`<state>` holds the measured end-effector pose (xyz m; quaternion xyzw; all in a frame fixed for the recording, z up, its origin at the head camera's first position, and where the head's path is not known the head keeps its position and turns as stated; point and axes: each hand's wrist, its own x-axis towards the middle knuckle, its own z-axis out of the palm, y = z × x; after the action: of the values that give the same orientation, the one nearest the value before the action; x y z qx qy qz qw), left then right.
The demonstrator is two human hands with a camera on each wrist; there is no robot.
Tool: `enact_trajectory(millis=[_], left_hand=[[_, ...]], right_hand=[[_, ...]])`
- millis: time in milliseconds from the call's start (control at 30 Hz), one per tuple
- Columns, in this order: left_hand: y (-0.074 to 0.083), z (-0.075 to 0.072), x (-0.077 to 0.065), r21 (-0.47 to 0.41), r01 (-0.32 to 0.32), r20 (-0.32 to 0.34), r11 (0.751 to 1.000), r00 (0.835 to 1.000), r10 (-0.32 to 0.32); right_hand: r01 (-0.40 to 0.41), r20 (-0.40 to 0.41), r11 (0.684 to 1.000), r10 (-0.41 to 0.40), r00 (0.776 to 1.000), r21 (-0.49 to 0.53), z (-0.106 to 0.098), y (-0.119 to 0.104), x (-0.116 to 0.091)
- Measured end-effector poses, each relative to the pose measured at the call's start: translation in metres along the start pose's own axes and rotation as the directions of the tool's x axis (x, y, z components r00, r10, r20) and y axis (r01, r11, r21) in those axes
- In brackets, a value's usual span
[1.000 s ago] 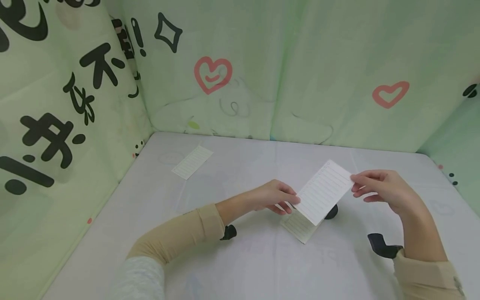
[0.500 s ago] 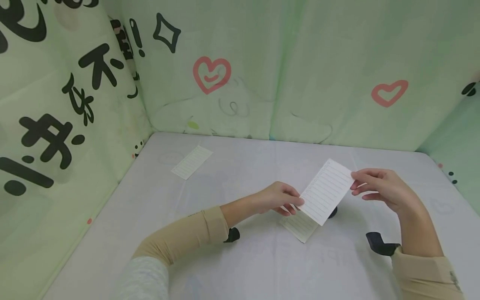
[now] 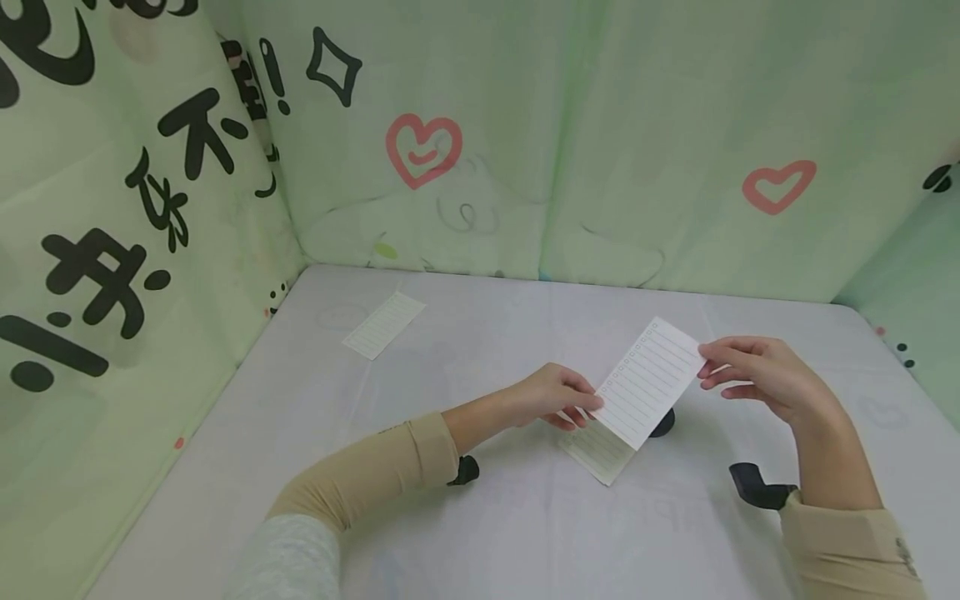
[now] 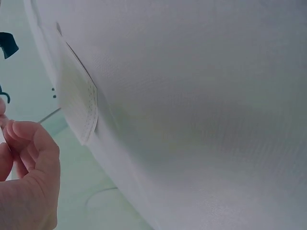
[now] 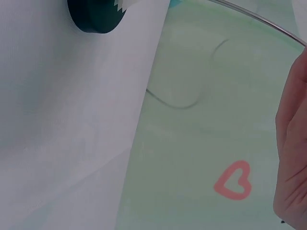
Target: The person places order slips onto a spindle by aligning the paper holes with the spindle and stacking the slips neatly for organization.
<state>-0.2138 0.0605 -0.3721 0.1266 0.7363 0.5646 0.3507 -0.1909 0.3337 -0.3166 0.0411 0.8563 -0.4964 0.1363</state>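
Note:
A white lined sheet of paper (image 3: pixel 651 383) with a column of small boxes along one edge is held up at a tilt between both hands. My left hand (image 3: pixel 551 395) pinches its left edge between thumb and fingers; my right hand (image 3: pixel 765 371) pinches its upper right corner. Below it, partly hidden, a pad of paler lined paper (image 3: pixel 597 452) lies on the table. In the left wrist view, this pad (image 4: pixel 76 98) lies beyond my left hand (image 4: pixel 31 167). The right wrist view catches only the side of my right hand (image 5: pixel 293 143).
Behind the held sheet sits a dark round thing (image 3: pixel 663 425), with a pale jagged-edged strip on it (image 5: pixel 122 4) in the right wrist view. Another lined sheet (image 3: pixel 385 325) lies at the back left of the white table (image 3: pixel 480 533). Green printed curtains (image 3: pixel 600 150) enclose the back and sides.
Both hands keep their pinch on the sheet. It shifts slightly and tilts a little, so its printed lines show more clearly; the left hand moves slightly right, then back a little.

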Motion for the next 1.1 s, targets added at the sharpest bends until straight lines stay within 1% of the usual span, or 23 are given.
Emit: enact_trajectory(millis=[367,733,900,1100], left_hand=[[-0.003,0.002,0.004,-0.044,0.021,0.007,0.999,1.0,-0.02],[-0.004,0.002,0.008,-0.088,0.031,0.002,0.996,1.0,-0.031],[-0.006,0.001,0.011,-0.135,0.042,-0.011,0.99,0.999,-0.044],[-0.009,0.002,0.016,-0.146,0.051,-0.013,0.988,0.999,-0.053]], right_hand=[[-0.007,-0.011,1.0,0.007,1.0,-0.008,0.0,0.0,0.005],[-0.02,-0.004,0.995,0.021,1.0,0.099,0.001,0.0,0.01],[-0.02,0.0,0.992,0.02,1.0,0.122,0.002,-0.001,0.011],[-0.029,0.025,0.979,0.025,0.999,0.203,0.004,-0.001,0.012]])
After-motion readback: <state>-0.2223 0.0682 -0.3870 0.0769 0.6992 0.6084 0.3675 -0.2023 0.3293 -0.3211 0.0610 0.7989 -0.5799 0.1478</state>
